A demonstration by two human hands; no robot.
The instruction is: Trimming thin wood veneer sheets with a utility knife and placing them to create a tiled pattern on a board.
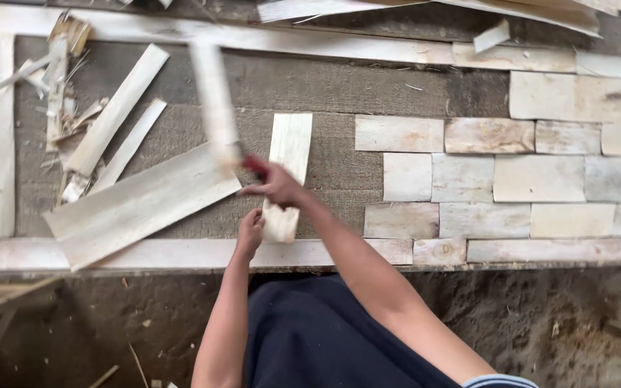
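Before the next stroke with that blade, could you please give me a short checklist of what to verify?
1. Left hand steadies the pale strip at its near end: ok.
2. Right hand grips the red handle: ok.
3. Blade position: cannot tell, it is motion-blurred.
4. Left hand's fingers clear of the blade's path: cannot tell.
5. Strip lies flat on the dark mat: ok.
6. Wide loose piece lies close beside the strip, left of it: not ok, crowding.

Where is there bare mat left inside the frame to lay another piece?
Bare mat lies between the top frame strip and the laid tiles, right of the blurred blade. The left side is crowded with loose strips and scraps.
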